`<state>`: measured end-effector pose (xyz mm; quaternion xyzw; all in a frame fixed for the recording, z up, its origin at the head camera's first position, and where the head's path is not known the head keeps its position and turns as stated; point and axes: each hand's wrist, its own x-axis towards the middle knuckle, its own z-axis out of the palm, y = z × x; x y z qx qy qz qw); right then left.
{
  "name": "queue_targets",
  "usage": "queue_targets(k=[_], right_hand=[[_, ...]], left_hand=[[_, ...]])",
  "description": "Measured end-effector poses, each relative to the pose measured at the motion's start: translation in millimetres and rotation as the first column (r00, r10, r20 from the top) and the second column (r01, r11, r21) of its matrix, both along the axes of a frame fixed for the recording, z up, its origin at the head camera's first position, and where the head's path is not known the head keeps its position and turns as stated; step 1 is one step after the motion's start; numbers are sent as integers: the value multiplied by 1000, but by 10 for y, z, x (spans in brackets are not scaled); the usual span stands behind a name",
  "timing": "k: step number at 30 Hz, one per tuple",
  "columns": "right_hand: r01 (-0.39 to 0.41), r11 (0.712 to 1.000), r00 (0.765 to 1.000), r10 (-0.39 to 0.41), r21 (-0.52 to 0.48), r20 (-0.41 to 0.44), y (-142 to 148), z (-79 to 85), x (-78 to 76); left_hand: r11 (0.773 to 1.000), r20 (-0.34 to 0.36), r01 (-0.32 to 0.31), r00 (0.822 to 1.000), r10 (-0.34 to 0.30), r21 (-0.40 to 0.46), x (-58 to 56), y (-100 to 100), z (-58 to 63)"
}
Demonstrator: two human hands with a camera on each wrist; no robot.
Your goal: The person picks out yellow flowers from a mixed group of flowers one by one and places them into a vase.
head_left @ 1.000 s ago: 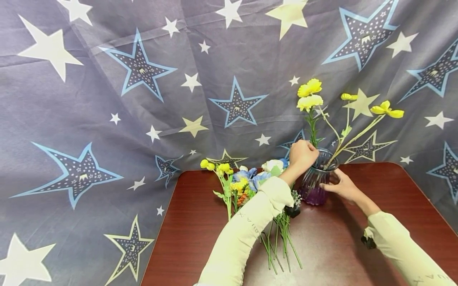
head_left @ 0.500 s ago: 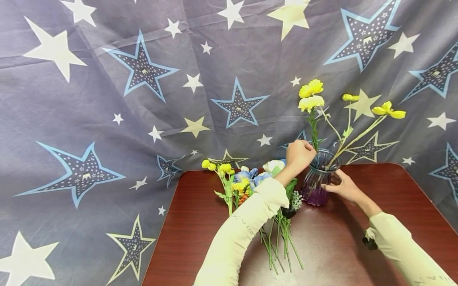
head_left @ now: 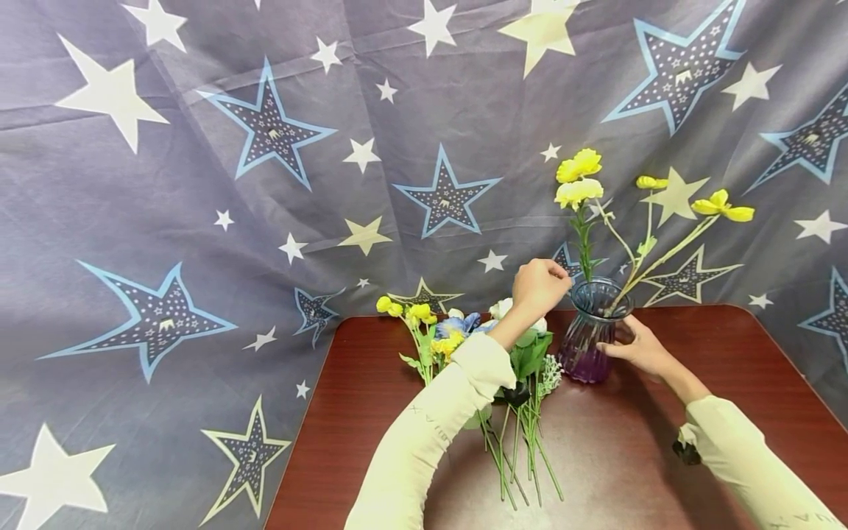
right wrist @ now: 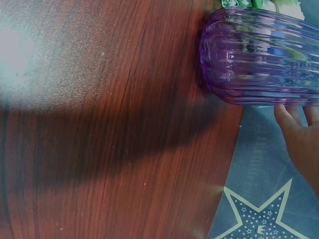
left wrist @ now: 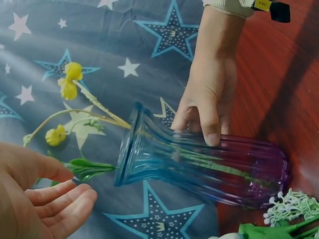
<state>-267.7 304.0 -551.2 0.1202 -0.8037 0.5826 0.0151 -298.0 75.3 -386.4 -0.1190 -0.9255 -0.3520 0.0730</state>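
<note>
A ribbed glass vase [head_left: 586, 346], blue at the rim and purple at the base, stands upright near the table's back edge. Yellow flowers [head_left: 578, 193] rise from its left side on a leafy green stem, and another yellow flower [head_left: 722, 206] leans out to the right. My right hand [head_left: 641, 350] holds the vase from the right, its thumb [left wrist: 213, 132] against the glass. Just left of the rim is my left hand [head_left: 539, 287], apart from the vase. In the left wrist view its loosely bent fingers [left wrist: 70, 206] hold nothing; the leafy stem [left wrist: 89, 168] passes behind them.
Several artificial flowers lie left of the vase, with yellow blooms [head_left: 419, 315], white and blue heads and long green stems [head_left: 513, 449]. My left sleeve [head_left: 424, 419] crosses over them. A star-patterned cloth [head_left: 298, 221] hangs behind the dark red table [head_left: 616, 449].
My left hand has let go of the leafy yellow flower's stem and moved left, away from the vase rim. The right hand stays on the vase. The view has shifted slightly.
</note>
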Motion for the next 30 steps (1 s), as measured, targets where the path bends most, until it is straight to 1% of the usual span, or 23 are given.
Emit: queue_targets(k=[6, 9, 13, 17, 21, 26, 30], right_hand=[[7, 1000, 1000, -7, 14, 20, 4, -16, 2], [16, 1000, 1000, -16, 17, 27, 8, -5, 9], [18, 1000, 999, -18, 11, 33, 6, 10, 7], [14, 1000, 999, -13, -10, 43, -1, 9, -6], [16, 1000, 999, -15, -7, 46, -4, 16, -7], [13, 1000, 999, -13, 0, 39, 4, 21, -11], [13, 1000, 999, -13, -5, 40, -1, 28, 2]], left_hand=[[1000, 6, 23, 1000, -23, 7, 28, -179, 27], [999, 19, 29, 999, -30, 26, 29, -271, 39], [999, 22, 17, 1000, -17, 41, 9, -394, 41], [999, 37, 0, 999, -1, 32, -27, -509, 25], [1000, 66, -11, 998, 9, 17, -57, -622, 8], [1000, 106, -12, 994, 13, -18, -68, -778, -5], [999, 123, -10, 992, 17, -53, -73, -892, -32]])
